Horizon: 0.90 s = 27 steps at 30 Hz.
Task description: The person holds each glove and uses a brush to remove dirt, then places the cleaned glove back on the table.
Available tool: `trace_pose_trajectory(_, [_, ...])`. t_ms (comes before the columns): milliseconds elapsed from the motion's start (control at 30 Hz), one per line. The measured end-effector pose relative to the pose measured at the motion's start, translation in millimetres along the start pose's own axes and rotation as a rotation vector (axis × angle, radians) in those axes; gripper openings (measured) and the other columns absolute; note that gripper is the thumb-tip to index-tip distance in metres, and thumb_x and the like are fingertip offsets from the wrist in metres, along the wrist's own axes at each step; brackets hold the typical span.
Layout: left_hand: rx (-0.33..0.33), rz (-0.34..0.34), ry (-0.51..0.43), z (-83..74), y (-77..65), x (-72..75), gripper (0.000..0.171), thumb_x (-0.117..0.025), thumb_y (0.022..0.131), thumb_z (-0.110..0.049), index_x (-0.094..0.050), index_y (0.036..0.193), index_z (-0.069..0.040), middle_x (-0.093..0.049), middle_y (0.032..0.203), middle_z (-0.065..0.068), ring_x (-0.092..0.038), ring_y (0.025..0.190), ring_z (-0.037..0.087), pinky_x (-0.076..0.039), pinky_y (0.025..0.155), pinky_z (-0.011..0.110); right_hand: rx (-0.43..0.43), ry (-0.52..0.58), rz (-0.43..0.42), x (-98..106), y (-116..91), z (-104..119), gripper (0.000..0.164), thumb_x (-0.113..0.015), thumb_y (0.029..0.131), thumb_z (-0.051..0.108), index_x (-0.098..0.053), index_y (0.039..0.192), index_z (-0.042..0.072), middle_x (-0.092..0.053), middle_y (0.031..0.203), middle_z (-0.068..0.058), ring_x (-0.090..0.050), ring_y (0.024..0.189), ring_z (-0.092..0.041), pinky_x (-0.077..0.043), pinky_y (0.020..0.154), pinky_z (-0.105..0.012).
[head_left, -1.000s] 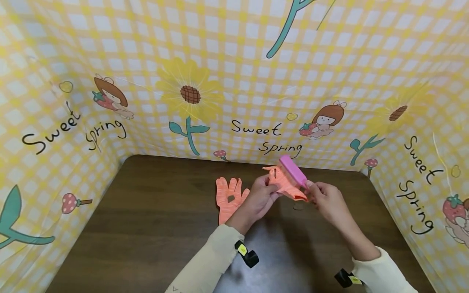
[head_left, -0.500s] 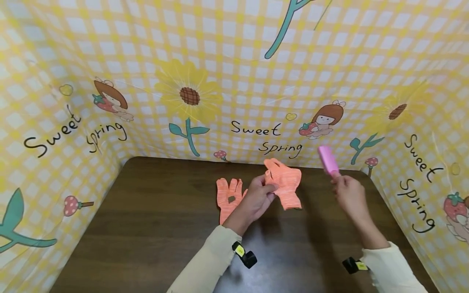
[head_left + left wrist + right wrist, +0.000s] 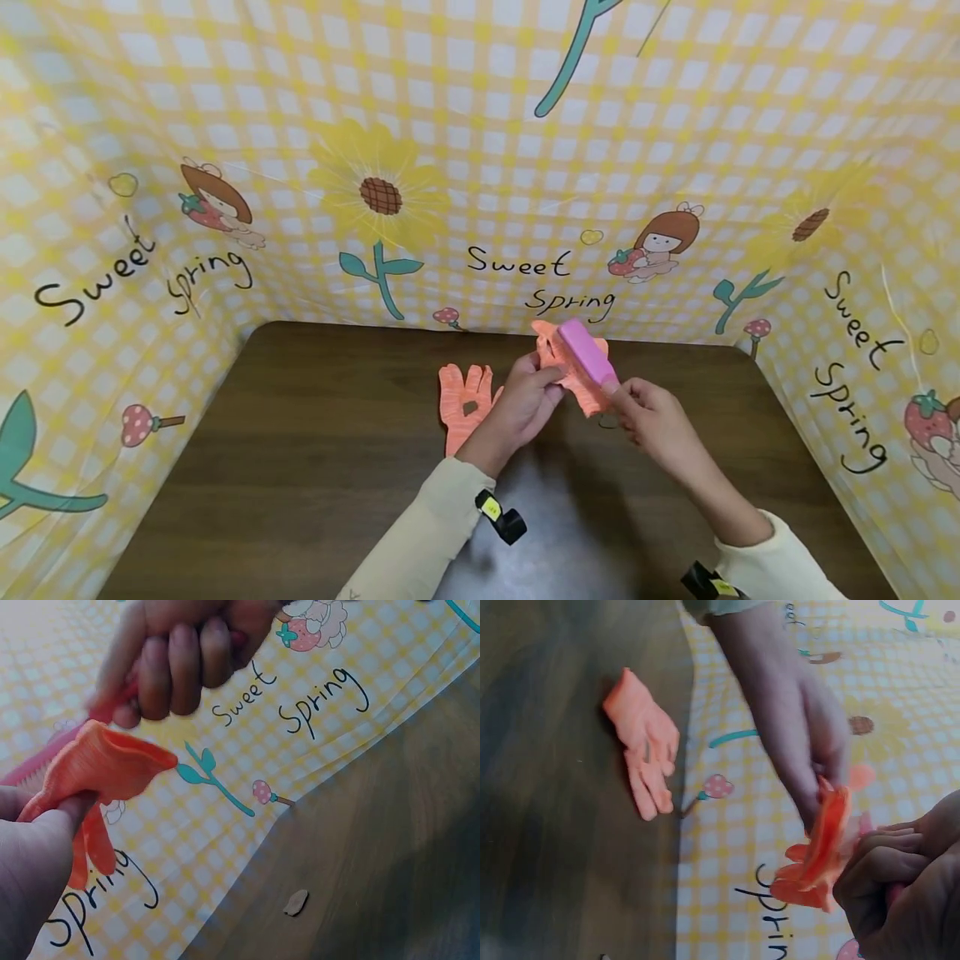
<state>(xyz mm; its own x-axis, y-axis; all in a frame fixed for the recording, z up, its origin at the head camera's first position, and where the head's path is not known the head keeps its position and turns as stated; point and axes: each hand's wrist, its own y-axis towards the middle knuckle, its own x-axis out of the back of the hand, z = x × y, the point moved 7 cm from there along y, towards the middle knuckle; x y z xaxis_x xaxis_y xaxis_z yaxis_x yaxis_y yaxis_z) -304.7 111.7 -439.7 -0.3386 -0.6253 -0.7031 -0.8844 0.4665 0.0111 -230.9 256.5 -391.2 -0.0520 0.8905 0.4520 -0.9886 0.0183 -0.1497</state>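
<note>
An orange knit glove (image 3: 590,402) is held up off the table by my left hand (image 3: 527,404), thumb on top of the fabric. My right hand (image 3: 654,423) grips the handle of a pink brush (image 3: 587,354), whose head lies over the glove. In the left wrist view, pale bristles (image 3: 34,778) face the glove (image 3: 112,761), and the right fingers are wrapped round the handle. A second orange glove (image 3: 456,398) lies flat on the table, left of my left hand, with a small dark patch (image 3: 470,407) on it.
The dark wooden table (image 3: 315,467) is bordered by a yellow checked cloth (image 3: 480,208) at the back and sides. A small leaf-shaped piece (image 3: 297,902) lies on the table. A black camera (image 3: 512,527) is strapped to the left wrist.
The brush was on the glove, then swung off to the right, and is now back over it. The left hand keeps hold of the glove, which has shifted in shape. The second glove lies still.
</note>
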Motion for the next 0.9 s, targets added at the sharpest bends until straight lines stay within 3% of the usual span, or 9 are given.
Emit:
trace_pose_trajectory(200, [0.049, -0.031, -0.003, -0.7, -5.6, -3.9, 0.057, -0.039, 0.099, 0.013, -0.031, 0.154, 0.004, -0.039, 0.159, 0.020, -0.041, 0.146, 0.034, -0.033, 0.121, 0.049, 0.098, -0.322, -0.192, 12, -1, 13, 0.052, -0.049, 0.104, 0.054, -0.064, 0.096, 0.004, -0.055, 0.070, -0.003, -0.046, 0.058, -0.014, -0.039, 0.050, -0.028])
trace_pose_trajectory(267, [0.056, -0.033, 0.006, 0.6, -5.8, -5.6, 0.058, -0.039, 0.099, 0.014, -0.029, 0.156, 0.005, -0.036, 0.161, 0.023, -0.036, 0.149, 0.037, -0.032, 0.120, 0.051, 0.107, -0.373, -0.231, 17, 1, 15, 0.052, -0.049, 0.105, 0.053, -0.064, 0.095, 0.004, -0.053, 0.070, -0.004, -0.043, 0.057, -0.015, -0.036, 0.048, -0.028])
trace_pose_trajectory(433, [0.073, -0.041, 0.000, 6.1, -6.3, -4.9, 0.058, -0.038, 0.100, 0.015, -0.026, 0.156, 0.008, -0.033, 0.162, 0.025, -0.033, 0.150, 0.038, -0.031, 0.120, 0.052, 0.100, -0.391, -0.263, 29, 8, 10, 0.049, -0.049, 0.106, 0.046, -0.065, 0.095, 0.002, -0.054, 0.069, -0.005, -0.044, 0.055, -0.016, -0.036, 0.046, -0.029])
trace_pose_trajectory(633, [0.031, -0.024, 0.016, 0.6, -5.5, -0.7, 0.055, -0.038, 0.097, 0.016, -0.032, 0.150, 0.009, -0.042, 0.150, 0.019, -0.045, 0.134, 0.026, -0.034, 0.121, 0.049, 0.072, -0.375, -0.378, 63, 14, -3, 0.051, -0.039, 0.109, 0.040, -0.066, 0.100, -0.003, -0.061, 0.071, -0.005, -0.053, 0.058, -0.012, -0.044, 0.048, -0.028])
trace_pose_trajectory(733, [0.020, -0.027, -0.003, -3.6, -4.6, 2.2, 0.056, -0.037, 0.097, 0.015, -0.030, 0.152, 0.007, -0.040, 0.153, 0.019, -0.044, 0.136, 0.025, -0.032, 0.122, 0.048, 0.038, -0.292, -0.312, 62, 11, -1, 0.053, -0.041, 0.108, 0.044, -0.065, 0.099, -0.002, -0.059, 0.071, -0.003, -0.054, 0.059, -0.010, -0.045, 0.049, -0.026])
trace_pose_trajectory(900, [0.022, -0.007, -0.022, -4.0, -2.0, -1.9, 0.055, -0.037, 0.099, 0.014, -0.029, 0.153, 0.006, -0.037, 0.158, 0.020, -0.041, 0.142, 0.027, -0.030, 0.123, 0.045, 0.072, -0.261, -0.146, 25, 1, 16, 0.050, -0.049, 0.106, 0.048, -0.062, 0.090, 0.002, -0.052, 0.066, -0.001, -0.046, 0.056, -0.011, -0.040, 0.047, -0.027])
